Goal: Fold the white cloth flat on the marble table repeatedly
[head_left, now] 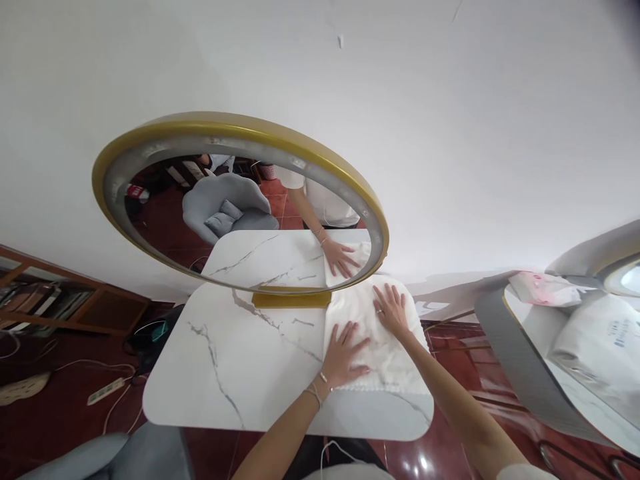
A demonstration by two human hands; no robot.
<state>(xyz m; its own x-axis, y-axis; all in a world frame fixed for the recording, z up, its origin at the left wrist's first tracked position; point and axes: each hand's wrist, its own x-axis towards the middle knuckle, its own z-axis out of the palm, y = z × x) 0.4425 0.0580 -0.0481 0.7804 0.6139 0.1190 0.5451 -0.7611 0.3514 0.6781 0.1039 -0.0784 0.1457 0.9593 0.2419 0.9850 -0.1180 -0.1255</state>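
Observation:
A white cloth (pixel 357 307) lies spread over the right part of a white marble-patterned table (pixel 200 380). My left hand (pixel 345 353) rests flat on the cloth's left side, fingers spread, with bracelets at the wrist. Farther back and to the right, my right hand (pixel 391 310) also presses flat on the cloth, a ring on one finger. Neither hand grips anything. Left of the cloth stands a round gold-framed mirror (pixel 240 127) on a gold base (pixel 290 299). The mirror shows a reflected arm and hand on the cloth.
At the right is another table (pixel 595 393) holding a white fabric bundle (pixel 600 333), a pinkish-white packet (pixel 545 288) and another round mirror (pixel 625 277). A bookshelf (pixel 55 293), cables and a power strip (pixel 106 391) are at left. A grey-blue chair (pixel 145 453) stands in front.

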